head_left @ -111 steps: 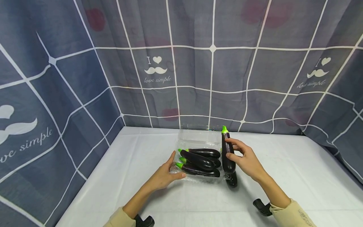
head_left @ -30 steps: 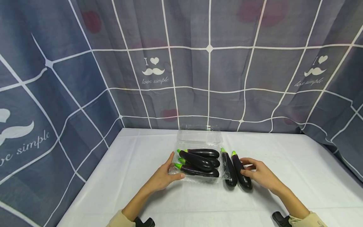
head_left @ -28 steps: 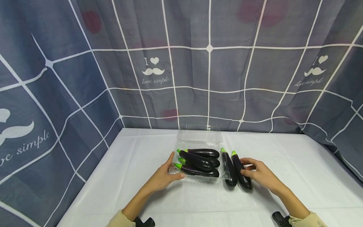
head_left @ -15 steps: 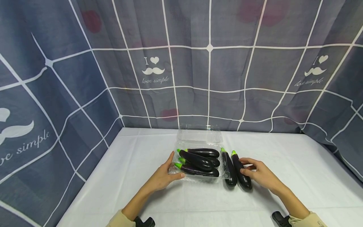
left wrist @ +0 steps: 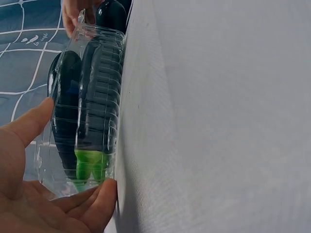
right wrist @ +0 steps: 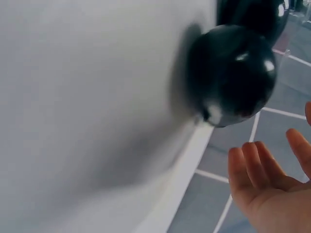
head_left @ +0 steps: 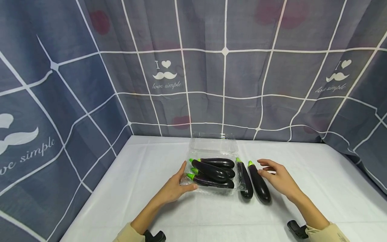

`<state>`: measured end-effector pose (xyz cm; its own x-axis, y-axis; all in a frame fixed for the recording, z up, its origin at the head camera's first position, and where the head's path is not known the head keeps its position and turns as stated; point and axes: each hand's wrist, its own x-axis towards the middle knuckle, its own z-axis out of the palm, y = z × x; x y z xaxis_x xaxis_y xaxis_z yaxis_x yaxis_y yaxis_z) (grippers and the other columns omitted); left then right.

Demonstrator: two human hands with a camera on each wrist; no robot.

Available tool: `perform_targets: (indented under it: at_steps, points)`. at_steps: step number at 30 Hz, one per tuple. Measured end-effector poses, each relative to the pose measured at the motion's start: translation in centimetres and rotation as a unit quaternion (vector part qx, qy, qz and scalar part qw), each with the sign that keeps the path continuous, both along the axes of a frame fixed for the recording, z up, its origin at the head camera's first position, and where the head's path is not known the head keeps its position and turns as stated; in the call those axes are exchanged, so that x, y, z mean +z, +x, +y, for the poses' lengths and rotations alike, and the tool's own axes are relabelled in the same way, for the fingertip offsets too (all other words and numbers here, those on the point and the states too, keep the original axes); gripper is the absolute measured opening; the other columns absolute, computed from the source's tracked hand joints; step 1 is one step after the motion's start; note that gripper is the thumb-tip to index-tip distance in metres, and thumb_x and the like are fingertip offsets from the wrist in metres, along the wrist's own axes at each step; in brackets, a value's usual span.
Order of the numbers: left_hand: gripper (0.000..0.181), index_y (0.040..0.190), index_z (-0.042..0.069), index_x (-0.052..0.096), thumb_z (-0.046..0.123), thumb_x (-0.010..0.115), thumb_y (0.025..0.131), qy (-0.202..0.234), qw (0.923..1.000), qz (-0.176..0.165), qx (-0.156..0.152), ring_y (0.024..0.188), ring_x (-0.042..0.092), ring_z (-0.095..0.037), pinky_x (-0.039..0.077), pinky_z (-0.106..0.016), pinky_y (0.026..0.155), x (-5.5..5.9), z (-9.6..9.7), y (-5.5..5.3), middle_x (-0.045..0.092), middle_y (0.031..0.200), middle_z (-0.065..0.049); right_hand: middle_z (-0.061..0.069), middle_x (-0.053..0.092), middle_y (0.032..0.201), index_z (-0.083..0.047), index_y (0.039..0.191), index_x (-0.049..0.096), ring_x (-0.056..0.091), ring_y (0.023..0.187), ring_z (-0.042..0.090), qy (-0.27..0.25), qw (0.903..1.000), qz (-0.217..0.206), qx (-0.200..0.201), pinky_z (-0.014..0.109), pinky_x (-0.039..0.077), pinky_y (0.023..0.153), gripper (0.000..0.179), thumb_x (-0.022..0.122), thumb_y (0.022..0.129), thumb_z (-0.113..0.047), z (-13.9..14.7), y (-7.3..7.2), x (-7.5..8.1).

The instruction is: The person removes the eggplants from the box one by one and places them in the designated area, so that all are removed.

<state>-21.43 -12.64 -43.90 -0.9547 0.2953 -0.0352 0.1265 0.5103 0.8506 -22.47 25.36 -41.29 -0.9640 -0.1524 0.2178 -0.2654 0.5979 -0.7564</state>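
Note:
My left hand [head_left: 173, 189] holds the left end of a clear plastic clamshell container [head_left: 211, 191], whose lid [head_left: 214, 146] stands folded back. In the left wrist view, the thumb [left wrist: 34, 121] lies at the upper rim and the fingertips reach the lower edge. Several dark eggplants [head_left: 211, 170] with green stems lie inside, partly stacked. To the right on the table are an eggplant [head_left: 246, 185] close beside the container and another eggplant [head_left: 260, 185] next to it. My right hand [head_left: 279, 177], holding nothing, hovers right of the outer one, fingers apart from it.
A white cloth covers the table [head_left: 169, 218]. Grey checked curtains [head_left: 205, 70] hang behind it and along both sides. Black wrist devices [head_left: 297, 230] sit below each sleeve.
The right hand set an eggplant down at the right of the other one, then let go and moved slightly up and right. The left hand stayed on the container.

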Motion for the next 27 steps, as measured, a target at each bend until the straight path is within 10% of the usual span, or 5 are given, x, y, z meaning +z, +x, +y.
perform_targets:
  at_steps: [15, 27]
  points:
    - [0.105, 0.16, 0.012, 0.008, 0.045, 0.075, 0.086, 0.01, 0.9999, -0.001, -0.005, 0.134, 0.037, -0.049, 0.033, -0.067, 0.101, -0.1, -0.1, 0.0, 0.041, 0.145, -0.032, 0.018, 0.057, 0.131, -0.001, 0.132, 0.059, 0.062, 0.109, 0.032, -0.115, 0.9914, -0.01, 0.061, 0.032, 0.052, 0.083, 0.039, 0.066, 0.095, -0.011, -7.2, -0.1, 2.7]
    - [0.104, 0.159, 0.009, 0.01, 0.04, 0.077, 0.085, 0.019, 0.9998, -0.001, 0.0, 0.136, 0.036, -0.045, 0.027, -0.066, 0.105, -0.1, -0.1, 0.0, 0.045, 0.143, -0.029, 0.008, 0.058, 0.132, -0.011, 0.13, 0.063, 0.052, 0.125, 0.033, -0.061, 0.9926, 0.022, 0.102, 0.055, 0.041, 0.1, 0.037, 0.068, 0.093, -0.014, -13.3, -0.8, 2.9]
